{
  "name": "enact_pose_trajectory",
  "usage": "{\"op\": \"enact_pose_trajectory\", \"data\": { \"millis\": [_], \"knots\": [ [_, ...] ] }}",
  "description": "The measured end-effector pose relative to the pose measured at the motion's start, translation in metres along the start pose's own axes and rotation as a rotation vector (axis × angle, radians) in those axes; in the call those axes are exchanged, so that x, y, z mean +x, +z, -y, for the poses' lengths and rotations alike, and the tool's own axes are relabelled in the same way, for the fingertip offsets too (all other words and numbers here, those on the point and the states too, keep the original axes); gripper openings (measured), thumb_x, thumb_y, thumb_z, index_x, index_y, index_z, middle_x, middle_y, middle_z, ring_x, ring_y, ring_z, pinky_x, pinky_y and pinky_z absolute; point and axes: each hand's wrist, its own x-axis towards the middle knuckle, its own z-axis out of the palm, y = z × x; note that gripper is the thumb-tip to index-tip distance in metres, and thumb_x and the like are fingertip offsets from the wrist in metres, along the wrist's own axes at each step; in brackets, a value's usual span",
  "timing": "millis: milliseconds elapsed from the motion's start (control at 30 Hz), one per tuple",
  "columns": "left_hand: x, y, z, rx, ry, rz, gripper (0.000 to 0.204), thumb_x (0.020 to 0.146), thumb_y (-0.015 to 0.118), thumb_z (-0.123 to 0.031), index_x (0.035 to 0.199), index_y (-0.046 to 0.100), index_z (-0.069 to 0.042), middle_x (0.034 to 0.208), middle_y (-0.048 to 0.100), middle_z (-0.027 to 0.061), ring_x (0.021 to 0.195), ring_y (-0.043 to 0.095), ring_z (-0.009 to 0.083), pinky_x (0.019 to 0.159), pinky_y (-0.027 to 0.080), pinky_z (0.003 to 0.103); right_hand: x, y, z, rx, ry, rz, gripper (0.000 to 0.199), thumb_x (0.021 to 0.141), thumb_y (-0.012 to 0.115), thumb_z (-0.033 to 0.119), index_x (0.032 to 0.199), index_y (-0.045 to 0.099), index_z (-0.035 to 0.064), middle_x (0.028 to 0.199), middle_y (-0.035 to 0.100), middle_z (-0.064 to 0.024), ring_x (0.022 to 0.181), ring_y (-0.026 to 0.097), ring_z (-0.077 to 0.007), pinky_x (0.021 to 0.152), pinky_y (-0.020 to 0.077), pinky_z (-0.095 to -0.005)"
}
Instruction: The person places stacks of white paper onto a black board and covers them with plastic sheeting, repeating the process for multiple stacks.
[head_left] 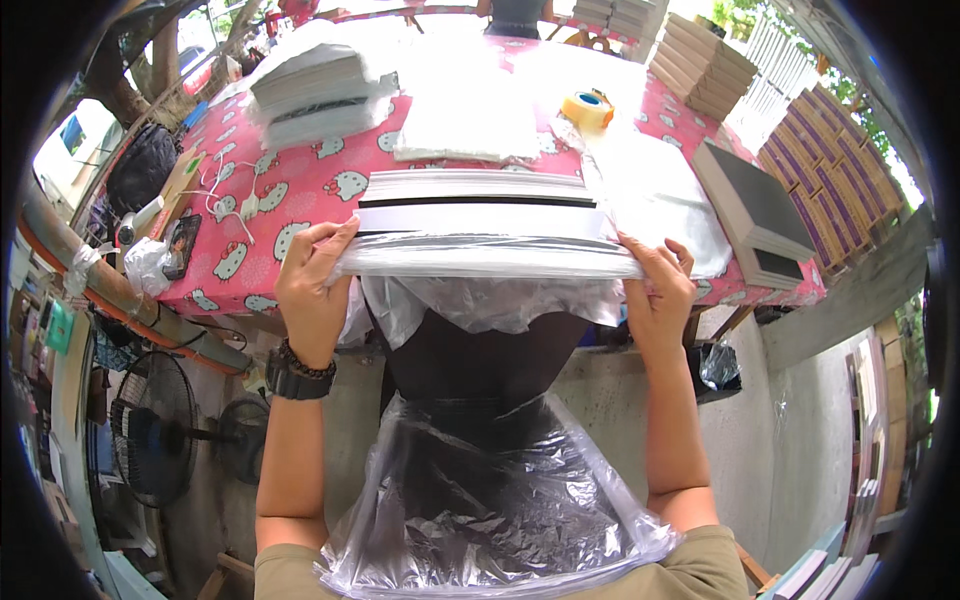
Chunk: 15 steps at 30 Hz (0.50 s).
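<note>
Crosswise, bagged stack (487,225) lying left-right, both hands (312,290) gripping ends

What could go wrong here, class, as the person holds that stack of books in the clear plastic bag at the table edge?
1. The stack of books overhangs the table edge, held only by the left hand and right hand; it might tip off.
2. The thin plastic bag could tear.
3. The tape roll could get knocked.
</note>
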Motion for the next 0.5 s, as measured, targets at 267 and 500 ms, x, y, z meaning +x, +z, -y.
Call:
{"op": "enact_pose_trajectory", "data": {
  "millis": [267, 500],
  "knots": [
    [-0.02, -0.031, 0.014, -1.209, -1.157, 0.284, 0.016, 0.08, 0.047, -0.015, 0.079, 0.055, 0.0, 0.065, 0.056, 0.005, 0.048, 0.047, 0.0093, 0.042, 0.036, 0.021, 0.001, -0.013, -0.003, 1.227, 1.006, 0.424, 0.018, 0.075, 0.057, 0.006, 0.091, 0.058, -0.0026, 0.076, 0.062, -0.0092, 0.064, 0.06, -0.0121, 0.053, 0.0515, -0.024],
    [-0.111, -0.021, 0.063, -1.217, -1.238, 0.686, 0.01, 0.08, 0.053, -0.016, 0.085, 0.053, -0.007, 0.066, 0.047, -0.002, 0.05, 0.038, 0.0051, 0.04, 0.025, 0.017, -0.107, 0.021, -0.072, 1.331, 1.082, 0.484, 0.014, 0.08, 0.056, 0.009, 0.093, 0.055, 0.0039, 0.082, 0.059, -0.0029, 0.066, 0.056, -0.009, 0.06, 0.047, -0.0214]
  ]
}}
